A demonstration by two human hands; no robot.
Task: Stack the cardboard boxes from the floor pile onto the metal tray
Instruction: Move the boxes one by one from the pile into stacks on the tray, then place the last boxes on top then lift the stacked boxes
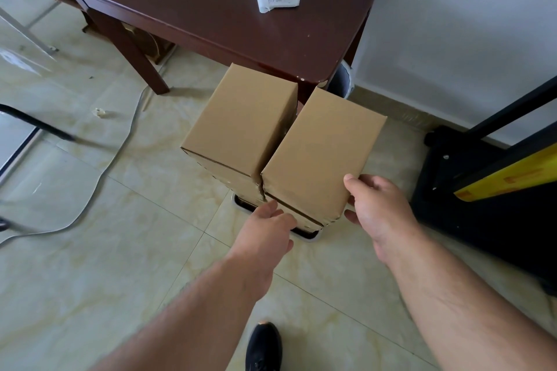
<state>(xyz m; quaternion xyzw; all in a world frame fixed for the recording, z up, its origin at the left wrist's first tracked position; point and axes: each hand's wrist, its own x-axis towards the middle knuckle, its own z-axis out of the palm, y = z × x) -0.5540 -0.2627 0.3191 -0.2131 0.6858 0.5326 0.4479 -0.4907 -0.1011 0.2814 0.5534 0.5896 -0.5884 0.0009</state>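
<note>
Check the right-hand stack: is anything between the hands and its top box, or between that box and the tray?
Nothing visible blocks the hands: the right hand grips the top box at its near right corner, and the left hand touches the stack's near face. Between that box and the metal tray are only boxes stacked beneath it.

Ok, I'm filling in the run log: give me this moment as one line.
stage: placing | right hand: grips right top box | left hand: touches its front | left top box: alongside | metal tray: beneath stacks

Head camera looks steeply down, close above floor (90, 280).
</note>
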